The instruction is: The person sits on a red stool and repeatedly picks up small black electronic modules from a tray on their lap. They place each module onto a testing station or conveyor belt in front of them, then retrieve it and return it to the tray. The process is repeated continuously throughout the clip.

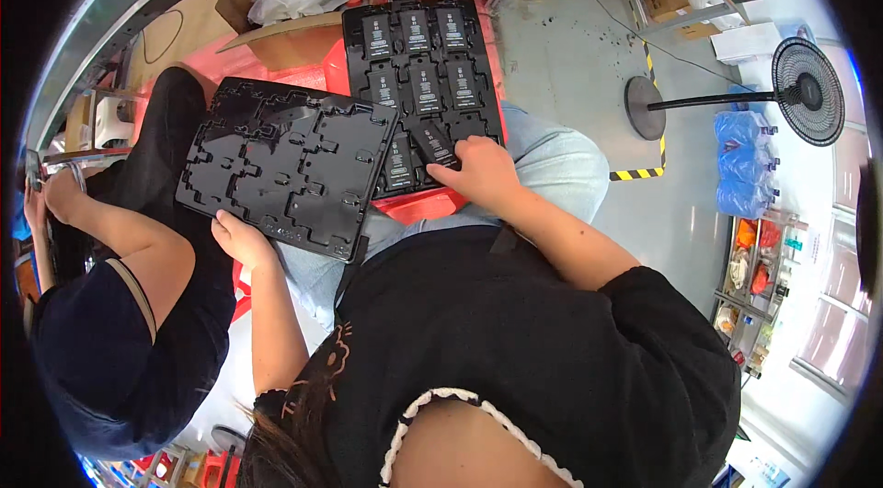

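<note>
My left hand grips the near edge of a black moulded plastic tray, which is tilted and shows bare pockets. This tray's right edge overlaps a second black tray. Several flat black batteries with pale printing lie in rows in the second tray, among them one battery near its middle. My right hand pinches a battery by its lower right end, at the near side of that tray. The held battery sits askew to the rows. Whether it touches the tray beneath I cannot tell.
Under the trays is a red support. An open cardboard box with clear plastic bags stands behind. A co-worker's arm and dark-clothed leg are close on the left. A black fan stands at the far right, near blue water jugs.
</note>
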Available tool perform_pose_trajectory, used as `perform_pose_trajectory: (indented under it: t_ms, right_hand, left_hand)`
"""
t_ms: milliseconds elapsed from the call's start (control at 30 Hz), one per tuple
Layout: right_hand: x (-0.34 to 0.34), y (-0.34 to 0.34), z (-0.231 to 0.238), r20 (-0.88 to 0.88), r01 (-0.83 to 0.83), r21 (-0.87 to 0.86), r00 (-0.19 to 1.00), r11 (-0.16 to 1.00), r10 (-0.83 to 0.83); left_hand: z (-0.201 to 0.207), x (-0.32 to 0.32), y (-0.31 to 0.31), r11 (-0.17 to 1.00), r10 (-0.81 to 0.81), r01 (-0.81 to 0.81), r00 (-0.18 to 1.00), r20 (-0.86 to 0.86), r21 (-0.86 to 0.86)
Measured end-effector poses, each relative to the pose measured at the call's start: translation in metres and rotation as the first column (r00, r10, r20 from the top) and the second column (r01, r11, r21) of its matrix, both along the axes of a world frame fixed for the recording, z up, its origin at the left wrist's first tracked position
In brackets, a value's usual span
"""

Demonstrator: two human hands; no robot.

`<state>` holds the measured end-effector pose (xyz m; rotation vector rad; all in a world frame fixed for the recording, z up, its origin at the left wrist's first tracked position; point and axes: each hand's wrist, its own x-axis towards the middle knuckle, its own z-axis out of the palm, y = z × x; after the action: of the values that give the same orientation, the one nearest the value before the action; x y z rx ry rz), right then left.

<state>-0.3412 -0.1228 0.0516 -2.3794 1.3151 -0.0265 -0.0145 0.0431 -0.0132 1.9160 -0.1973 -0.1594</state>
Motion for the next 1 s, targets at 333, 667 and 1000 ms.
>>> perform_pose_trajectory:
  t_ms: [333, 667, 1000]
  right_hand:
    - [-0.033, -0.002, 0.013, -0.113, 0.225, -0.022, 0.967, 0.974, -0.226]
    - [-0.045, -0.005, -0.002, 0.107, -0.159, -0.22, 0.977, 0.963, 0.185]
    - [-0.062, -0.006, -0.027, -0.06, -0.25, -0.161, 0.968, 0.955, 0.243]
  left_hand:
    - [-0.009, 0.006, 0.001, 1.0, 0.012, -0.013, 1.0, 0.029, 0.025]
    - [-0.01, 0.008, 0.003, 0.999, 0.016, -0.018, 0.999, 0.041, 0.041]
    - [-0.009, 0.009, 0.005, 0.995, 0.014, -0.02, 0.998, 0.058, 0.102]
